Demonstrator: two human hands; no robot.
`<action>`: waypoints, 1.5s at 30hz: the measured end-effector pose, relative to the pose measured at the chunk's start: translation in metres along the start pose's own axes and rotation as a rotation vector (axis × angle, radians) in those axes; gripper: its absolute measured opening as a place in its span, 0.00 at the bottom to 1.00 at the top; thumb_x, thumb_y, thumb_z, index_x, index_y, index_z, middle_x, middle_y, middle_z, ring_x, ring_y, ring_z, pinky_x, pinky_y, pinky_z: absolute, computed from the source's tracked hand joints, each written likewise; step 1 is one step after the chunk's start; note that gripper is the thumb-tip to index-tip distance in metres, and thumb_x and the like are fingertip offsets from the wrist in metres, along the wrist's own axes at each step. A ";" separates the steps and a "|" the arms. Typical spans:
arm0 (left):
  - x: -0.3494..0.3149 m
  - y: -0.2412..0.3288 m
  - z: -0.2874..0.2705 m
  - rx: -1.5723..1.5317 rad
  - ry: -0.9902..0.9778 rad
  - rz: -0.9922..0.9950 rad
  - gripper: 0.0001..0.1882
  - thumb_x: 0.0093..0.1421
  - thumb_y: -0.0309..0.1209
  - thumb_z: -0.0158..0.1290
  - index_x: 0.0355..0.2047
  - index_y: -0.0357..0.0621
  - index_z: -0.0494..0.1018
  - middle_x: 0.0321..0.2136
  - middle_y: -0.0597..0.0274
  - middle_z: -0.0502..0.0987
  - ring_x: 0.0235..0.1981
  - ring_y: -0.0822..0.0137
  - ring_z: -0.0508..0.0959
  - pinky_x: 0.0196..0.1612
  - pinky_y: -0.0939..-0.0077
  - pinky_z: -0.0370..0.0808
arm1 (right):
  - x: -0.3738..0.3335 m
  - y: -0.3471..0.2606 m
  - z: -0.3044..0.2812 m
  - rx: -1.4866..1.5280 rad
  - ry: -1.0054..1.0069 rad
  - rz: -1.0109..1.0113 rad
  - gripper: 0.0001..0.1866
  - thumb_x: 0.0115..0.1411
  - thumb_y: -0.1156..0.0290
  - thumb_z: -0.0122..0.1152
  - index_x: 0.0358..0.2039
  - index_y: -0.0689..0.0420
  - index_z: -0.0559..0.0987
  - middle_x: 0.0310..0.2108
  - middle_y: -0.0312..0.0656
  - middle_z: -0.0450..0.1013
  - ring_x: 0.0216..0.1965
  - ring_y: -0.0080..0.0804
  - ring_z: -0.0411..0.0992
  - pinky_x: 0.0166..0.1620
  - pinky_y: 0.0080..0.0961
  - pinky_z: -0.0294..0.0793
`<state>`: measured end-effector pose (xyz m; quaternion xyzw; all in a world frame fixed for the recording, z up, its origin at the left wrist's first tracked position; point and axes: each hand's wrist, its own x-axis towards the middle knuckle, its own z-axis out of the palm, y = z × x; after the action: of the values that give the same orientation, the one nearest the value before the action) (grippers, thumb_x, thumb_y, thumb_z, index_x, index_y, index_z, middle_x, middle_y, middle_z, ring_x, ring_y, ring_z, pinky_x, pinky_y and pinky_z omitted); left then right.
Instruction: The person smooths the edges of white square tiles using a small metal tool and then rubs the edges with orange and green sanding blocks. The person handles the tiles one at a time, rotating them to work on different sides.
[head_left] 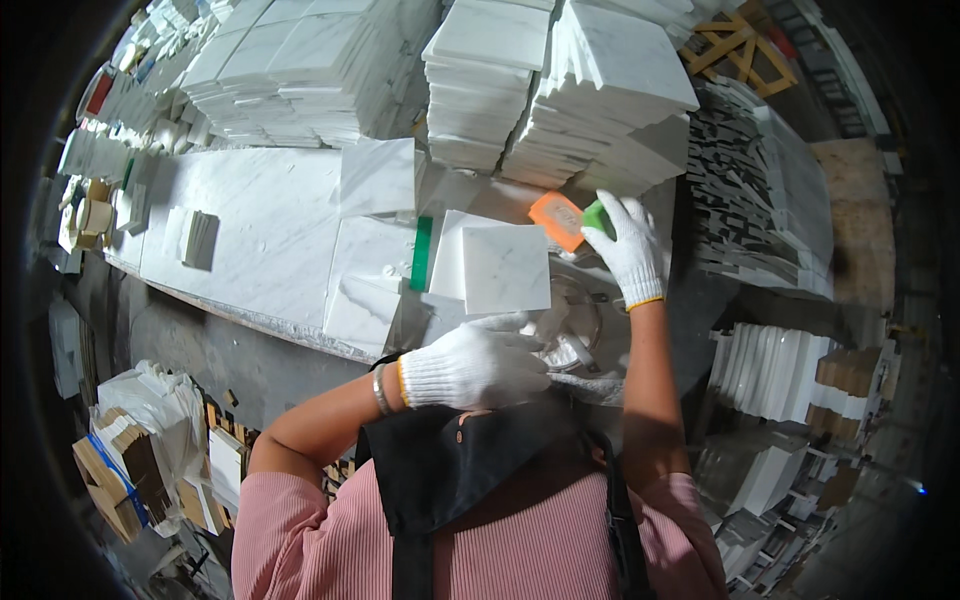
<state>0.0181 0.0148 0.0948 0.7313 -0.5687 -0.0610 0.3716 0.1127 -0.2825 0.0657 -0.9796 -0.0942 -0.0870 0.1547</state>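
Observation:
A small green block [596, 218] is pinched in my right hand [628, 245], which wears a white knitted glove. Right beside it sits an orange rectangular piece [541, 207] with a pale, greyish middle. My left hand [475, 365], gloved the same way, is close to my body with its fingers stretched out and nothing seen in them. Just beyond those fingers lies a square white marble tile [507, 268], overlapping another pale tile [450, 250] on its left. Part of a round, whitish-smeared thing [580, 315] shows between my hands; its kind is unclear.
Tall stacks of marble tiles [480, 40] rise behind the work table [250, 210]. A green strip [421, 254] lies among loose tiles on the left. More stacked pieces [740, 170] stand at the right, with a wooden frame [742, 50] beyond.

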 end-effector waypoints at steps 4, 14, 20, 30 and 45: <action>-0.035 0.008 -0.012 -0.051 0.218 -0.227 0.19 0.55 0.40 0.68 0.46 0.53 0.82 0.49 0.63 0.83 0.49 0.60 0.82 0.50 0.60 0.79 | -0.009 -0.028 -0.020 0.097 0.060 -0.046 0.30 0.58 0.61 0.71 0.61 0.52 0.76 0.57 0.48 0.73 0.57 0.45 0.72 0.60 0.38 0.72; -0.054 -0.007 -0.017 0.282 0.417 -0.631 0.24 0.48 0.36 0.70 0.47 0.52 0.81 0.58 0.58 0.77 0.61 0.47 0.73 0.59 0.51 0.73 | -0.065 -0.064 -0.009 0.513 -0.309 0.042 0.43 0.55 0.56 0.76 0.68 0.55 0.68 0.68 0.50 0.65 0.70 0.47 0.61 0.70 0.40 0.62; -0.062 -0.007 -0.011 0.233 0.428 -0.658 0.27 0.47 0.34 0.71 0.50 0.56 0.81 0.60 0.58 0.75 0.63 0.46 0.72 0.60 0.50 0.71 | -0.086 -0.055 -0.032 0.603 -0.394 0.133 0.43 0.53 0.66 0.76 0.68 0.56 0.68 0.69 0.46 0.65 0.69 0.42 0.62 0.70 0.37 0.63; -0.067 -0.002 -0.008 0.235 0.438 -0.645 0.23 0.47 0.33 0.71 0.46 0.56 0.82 0.61 0.54 0.74 0.62 0.43 0.71 0.62 0.48 0.70 | -0.071 -0.089 -0.011 0.832 -0.433 0.589 0.27 0.66 0.54 0.67 0.55 0.64 0.78 0.39 0.32 0.78 0.33 0.14 0.75 0.29 0.13 0.69; -0.078 0.015 -0.009 -0.591 0.856 -0.854 0.29 0.62 0.29 0.62 0.63 0.38 0.70 0.57 0.52 0.77 0.56 0.60 0.78 0.59 0.66 0.74 | -0.087 -0.125 -0.030 0.909 -0.196 0.463 0.15 0.59 0.69 0.73 0.28 0.63 0.75 0.20 0.40 0.72 0.23 0.20 0.67 0.29 0.25 0.69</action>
<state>-0.0159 0.0862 0.0845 0.7192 0.0086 -0.0603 0.6921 -0.0023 -0.1893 0.1126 -0.8123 0.0829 0.0912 0.5700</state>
